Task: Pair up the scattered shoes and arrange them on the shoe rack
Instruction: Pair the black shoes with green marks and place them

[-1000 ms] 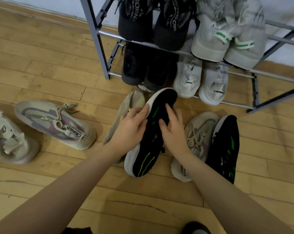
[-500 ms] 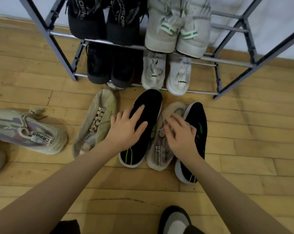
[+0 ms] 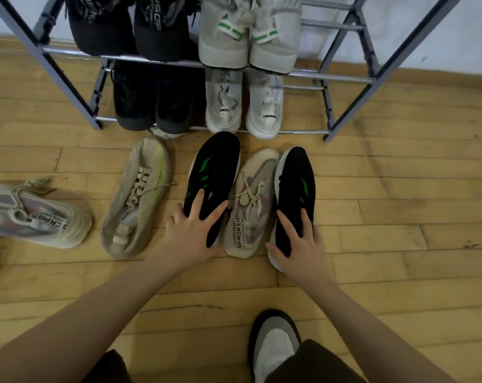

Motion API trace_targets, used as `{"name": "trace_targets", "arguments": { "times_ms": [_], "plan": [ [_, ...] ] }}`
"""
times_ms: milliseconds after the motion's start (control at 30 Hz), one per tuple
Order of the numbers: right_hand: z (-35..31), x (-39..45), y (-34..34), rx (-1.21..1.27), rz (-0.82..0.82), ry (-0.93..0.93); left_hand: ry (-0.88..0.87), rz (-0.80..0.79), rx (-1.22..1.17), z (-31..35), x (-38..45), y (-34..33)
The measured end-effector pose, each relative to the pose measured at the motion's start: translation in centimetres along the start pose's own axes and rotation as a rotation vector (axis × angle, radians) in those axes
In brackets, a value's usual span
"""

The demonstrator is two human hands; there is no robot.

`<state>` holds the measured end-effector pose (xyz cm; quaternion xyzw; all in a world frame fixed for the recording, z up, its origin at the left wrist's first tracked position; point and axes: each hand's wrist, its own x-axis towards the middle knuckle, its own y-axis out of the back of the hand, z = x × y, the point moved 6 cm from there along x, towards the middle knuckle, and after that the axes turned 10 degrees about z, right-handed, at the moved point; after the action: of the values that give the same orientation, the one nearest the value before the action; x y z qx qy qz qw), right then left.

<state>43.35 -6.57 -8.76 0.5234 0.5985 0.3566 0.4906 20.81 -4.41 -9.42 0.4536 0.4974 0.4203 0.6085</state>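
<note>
Black pair: two black shoes with green marks, left black shoe [image 3: 213, 178] and right black shoe [image 3: 295, 194], both on the wooden floor [image 3: 400, 203] just before the shoe rack [image 3: 344, 78].
Long axis: each runs heel-to-toe away from the person, toes toward the rack.
Between them: a beige laced shoe [image 3: 252, 203], touching both, so the pair lies split.
Left hand [image 3: 191, 230]: fingers spread flat over the heel end of the left black shoe, pressing, not curled round it.
Right hand [image 3: 297, 241]: fingers curved over the heel end of the right black shoe, thumb at its inner sole edge; seemingly a grip.
Nearer hand: one on each shoe, equally placed.
Rack space: bare rails to the right of the white pair [image 3: 245, 106].
Unpaired: a yellowish shoe [image 3: 137, 200] and a grey-mauve shoe [image 3: 38, 217], farther left.
</note>
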Motion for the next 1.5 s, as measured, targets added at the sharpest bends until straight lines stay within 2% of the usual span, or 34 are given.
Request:
{"name": "trace_targets", "arguments": {
  "times_ms": [167,467,667,933,1067,1300,1500],
  "plan": [
    [0.1,0.1,-0.2,0.087,-0.005,-0.014,-0.009,0.049,-0.155,0.0,-0.2,0.1],
    [-1.2,-0.5,1.6,0.215,0.302,-0.018,-0.132,0.302,-0.247,0.9,-2.1,2.4],
    [-3.1,-1.2,4.5,0.255,0.438,-0.047,-0.130,0.406,-0.388,1.8,-3.3,6.0],
    [-5.3,-2.7,9.8,0.422,0.621,-0.030,-0.264,0.600,-0.390,3.6,-4.1,13.9],
    [-6.0,-3.4,13.6,0.469,0.779,0.010,-0.317,0.664,-0.384,4.1,-4.0,18.3],
    [-8.1,-3.7,20.6,0.464,0.863,0.031,-0.348,0.779,-0.354,5.0,-4.6,25.6],
    [-10.1,-3.6,26.3,0.543,0.921,0.101,-0.298,0.819,-0.423,5.1,-5.8,29.2]
  ]
}}
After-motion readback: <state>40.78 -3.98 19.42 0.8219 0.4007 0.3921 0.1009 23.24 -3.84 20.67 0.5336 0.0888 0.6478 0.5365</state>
